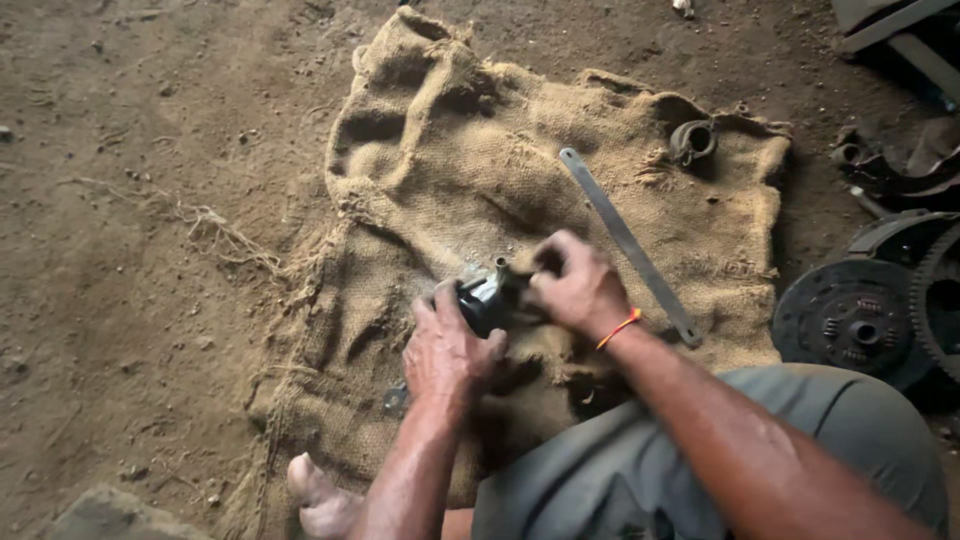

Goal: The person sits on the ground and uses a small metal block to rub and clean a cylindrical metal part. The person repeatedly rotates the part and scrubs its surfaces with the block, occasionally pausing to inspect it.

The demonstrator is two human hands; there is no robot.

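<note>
At frame centre, the left hand (447, 352) and right hand (577, 287) both clasp a dark metal part (487, 299) between them, its stub seemingly pointing up-frame.

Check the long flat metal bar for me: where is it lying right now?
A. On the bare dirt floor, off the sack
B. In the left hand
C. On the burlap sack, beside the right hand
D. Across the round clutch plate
C: the flat metal bar lies slantwise on the burlap sack, just beyond the right hand, which touches only the dark metal part.
</note>
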